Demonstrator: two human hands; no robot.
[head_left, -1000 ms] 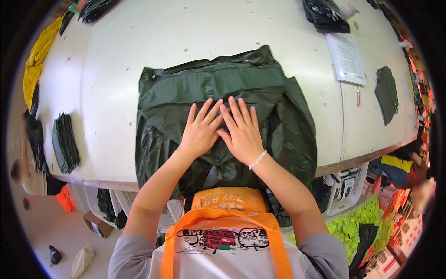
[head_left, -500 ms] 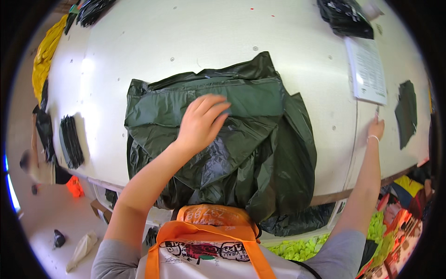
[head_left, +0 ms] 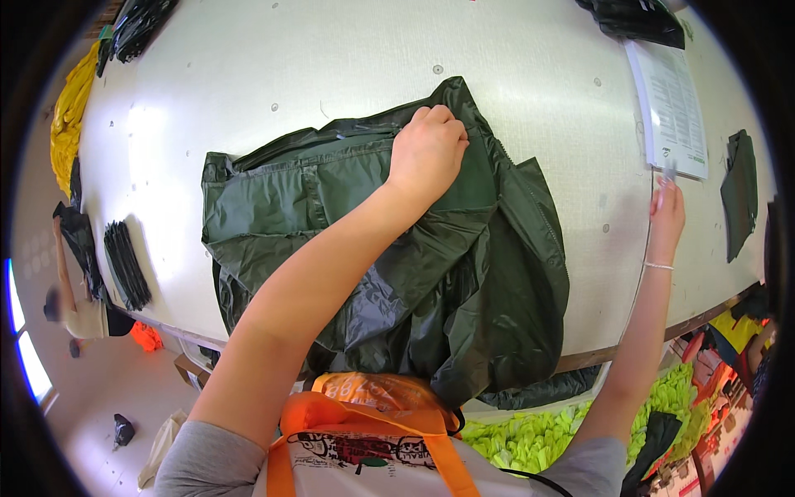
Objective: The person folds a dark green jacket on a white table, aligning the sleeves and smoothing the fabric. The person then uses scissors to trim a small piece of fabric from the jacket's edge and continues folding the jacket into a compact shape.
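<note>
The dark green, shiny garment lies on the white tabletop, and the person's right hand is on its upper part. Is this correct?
One detail is wrong: the head view shows the person's left hand on the upper part of the dark green, shiny garment, which lies on the white tabletop.

From my remote seat I see a pale table (head_left: 356, 50) with a rumpled dark green garment (head_left: 435, 265) spread over its front edge. White printed papers (head_left: 669, 108) and a dark green piece (head_left: 739, 195) lie right, a dark stack (head_left: 126, 265) left.
</note>
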